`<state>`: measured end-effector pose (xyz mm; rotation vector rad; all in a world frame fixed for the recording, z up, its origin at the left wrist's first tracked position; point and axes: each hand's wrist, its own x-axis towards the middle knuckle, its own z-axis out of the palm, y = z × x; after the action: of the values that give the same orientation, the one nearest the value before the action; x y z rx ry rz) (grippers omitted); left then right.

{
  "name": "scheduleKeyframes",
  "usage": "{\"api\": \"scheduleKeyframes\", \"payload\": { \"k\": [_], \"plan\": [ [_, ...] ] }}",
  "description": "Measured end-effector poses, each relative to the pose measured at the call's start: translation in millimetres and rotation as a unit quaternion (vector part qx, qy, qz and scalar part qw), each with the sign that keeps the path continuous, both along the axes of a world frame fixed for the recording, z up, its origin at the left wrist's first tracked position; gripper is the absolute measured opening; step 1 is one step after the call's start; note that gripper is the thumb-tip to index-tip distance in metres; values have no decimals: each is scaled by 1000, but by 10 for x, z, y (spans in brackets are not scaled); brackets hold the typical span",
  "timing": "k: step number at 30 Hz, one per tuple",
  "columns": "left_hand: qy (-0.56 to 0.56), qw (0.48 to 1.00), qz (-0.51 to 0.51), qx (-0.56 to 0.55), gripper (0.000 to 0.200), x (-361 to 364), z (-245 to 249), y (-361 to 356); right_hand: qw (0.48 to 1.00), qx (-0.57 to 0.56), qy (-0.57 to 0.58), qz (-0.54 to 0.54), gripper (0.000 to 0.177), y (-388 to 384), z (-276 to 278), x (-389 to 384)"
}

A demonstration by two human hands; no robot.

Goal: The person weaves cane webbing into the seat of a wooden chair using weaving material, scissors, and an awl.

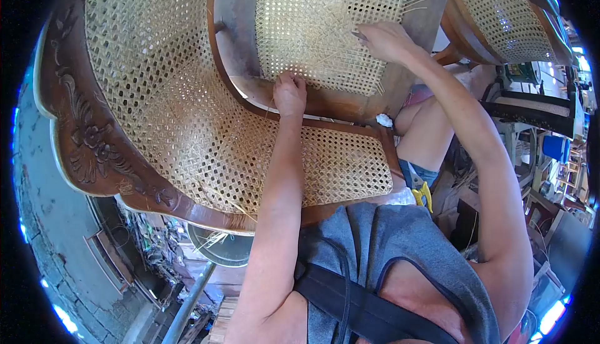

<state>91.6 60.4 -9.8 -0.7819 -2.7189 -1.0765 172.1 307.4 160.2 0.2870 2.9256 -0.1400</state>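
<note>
A carved wooden frame [94, 150] with woven cane [206, 156] curves across the left and centre. Inside it lies a lighter cane panel [312, 25] on a wooden seat frame, with loose strand ends at its right edge. At the panel's lower left edge rests my left hand [290, 96], fingers curled down; what they hold, if anything, is hidden. My right hand [382, 40] is over the panel's right part, its fingers closed round a small dark tool [359, 35].
Scissors with yellow handles [423, 196] lie beside my right thigh. Another caned chair part [500, 22] stands at upper right. A round basin [219, 247] is below the frame. A blue container [555, 147] and wooden furniture are at far right.
</note>
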Motion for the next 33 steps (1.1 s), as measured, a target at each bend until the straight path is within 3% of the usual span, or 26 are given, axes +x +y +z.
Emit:
{"api": "scheduleKeyframes", "payload": {
  "k": [6, 8, 9, 11, 12, 14, 16, 17, 18, 20, 21, 22, 23, 25, 26, 27, 29, 31, 32, 33],
  "plan": [
    [-22, 999, 18, -42, 14, -24, 29, -31, 997, 2, 7, -75, 23, 317, 203, 23],
    [-20, 998, -17, 62, 16, -112, -79, -92, 998, 44, 12, -52, 26, 274, 221, 51],
    [-20, 998, -13, 63, 16, -153, -72, -104, 998, 45, 13, -48, 26, 260, 269, 60],
    [-196, 974, 3, 110, 19, -190, -27, -110, 996, 22, 84, -30, 29, 207, 465, 153],
    [-197, 974, 4, 111, 19, -191, 63, -77, 996, 23, 84, -29, 29, 134, 614, 186],
    [-131, 991, -33, 10, 21, -210, 423, 58, 998, 54, 26, -27, 30, -56, 945, 206],
    [78, 969, -162, 169, 20, -143, 846, 400, 998, 49, 28, -4, 30, -182, 1116, 242],
    [-158, 934, -219, 233, 19, -68, 1180, 536, 998, 46, 33, 13, 30, -211, 1172, 250],
    [-385, 839, -263, 281, 17, -3, 1457, 609, 998, 46, 32, 10, 30, -207, 1215, 250],
    [-364, 844, -275, 281, 16, -35, 1688, 548, 997, 18, 81, 9, 30, -165, 1267, 239],
    [-340, 851, -284, 283, 16, -92, 1731, 494, 996, 19, 82, 7, 30, -110, 1198, 198],
    [-306, 836, -273, 364, 13, -170, 1729, 392, 993, -48, 99, -36, 31, -45, 1034, 143],
    [-310, 849, -223, 365, 13, -274, 1745, 232, 984, -113, 116, -79, 33, -19, 844, 119],
    [-314, 859, -177, 363, 13, -392, 1859, 29, 984, -149, 41, -86, 40, -346, 135, -19],
    [-347, 824, -197, 403, 12, -434, 1874, -22, 974, -160, -139, -80, 44, -682, 207, -192],
    [-375, 785, -216, 443, 12, -458, 1905, -49, 947, -266, -149, -101, 45, -816, -357, -271],
    [-358, 809, -207, 418, 11, -322, 2018, 41, 926, -356, -88, -95, 41, -1201, -837, -434],
    [-244, 887, -249, 301, 12, -252, 2025, 130, 923, -375, -37, -80, 38, -1340, -1190, -417],
    [-236, 928, -207, 200, 17, -302, 1890, 136, 928, -368, 48, -39, 34, -1366, -1315, -360],
    [-239, 927, -208, 201, 17, -370, 1695, 106, 924, -359, 131, -1, 31, -1389, -1376, -281]
  ]
}}
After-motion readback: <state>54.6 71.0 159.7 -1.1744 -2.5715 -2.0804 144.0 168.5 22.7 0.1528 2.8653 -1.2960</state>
